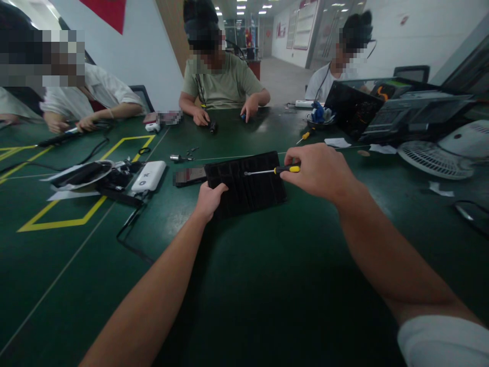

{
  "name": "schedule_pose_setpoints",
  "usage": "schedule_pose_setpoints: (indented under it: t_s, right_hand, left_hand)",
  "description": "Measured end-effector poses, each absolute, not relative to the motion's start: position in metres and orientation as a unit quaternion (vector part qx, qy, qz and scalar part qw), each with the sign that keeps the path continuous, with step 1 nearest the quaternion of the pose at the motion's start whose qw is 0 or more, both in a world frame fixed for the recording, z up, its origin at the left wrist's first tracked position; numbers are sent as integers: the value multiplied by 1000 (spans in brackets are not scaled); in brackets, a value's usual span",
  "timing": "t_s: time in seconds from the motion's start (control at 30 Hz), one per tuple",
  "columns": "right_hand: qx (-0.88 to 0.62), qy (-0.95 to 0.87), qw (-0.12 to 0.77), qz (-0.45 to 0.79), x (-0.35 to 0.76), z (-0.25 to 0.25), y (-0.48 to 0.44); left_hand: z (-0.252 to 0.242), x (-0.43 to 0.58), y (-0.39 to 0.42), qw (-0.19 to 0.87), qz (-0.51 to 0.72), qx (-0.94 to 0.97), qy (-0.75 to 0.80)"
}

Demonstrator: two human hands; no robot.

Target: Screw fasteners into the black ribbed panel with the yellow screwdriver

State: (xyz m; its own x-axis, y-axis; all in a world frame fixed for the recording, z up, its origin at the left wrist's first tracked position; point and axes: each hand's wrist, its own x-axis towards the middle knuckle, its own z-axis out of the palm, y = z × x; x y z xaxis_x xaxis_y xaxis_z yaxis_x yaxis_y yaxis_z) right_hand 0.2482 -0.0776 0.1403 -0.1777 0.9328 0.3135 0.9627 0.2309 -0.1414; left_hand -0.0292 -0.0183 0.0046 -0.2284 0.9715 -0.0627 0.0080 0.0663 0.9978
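Note:
My left hand grips the left edge of a black rectangular panel, with the thumb on its near face. The panel looks ribbed and is tilted up off the green table. In my right hand is a screwdriver with a black and yellow handle, fingers wrapped round it. Its metal shaft points left across the panel's face, and the tip is over the panel's upper middle; whether it touches cannot be made out. Behind the panel's left side lies a dark phone-like object, partly covered.
A white power bank lies left, near a dish of dark parts. Small metal pieces lie beyond the panel. Another screwdriver, a white fan and computer casings are at right. Co-workers sit across the green table.

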Motion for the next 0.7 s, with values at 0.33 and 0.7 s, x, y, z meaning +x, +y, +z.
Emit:
schedule_pose_setpoints:
  t_s: [0.33,0.7]
  right_hand:
    - [-616,-768,167,-56,246,141,-78]
    - [-603,-777,175,-54,245,139,-78]
  left_hand:
    - [7,-29,-20,459,531,428,570]
    - [5,-29,-20,462,532,432,564]
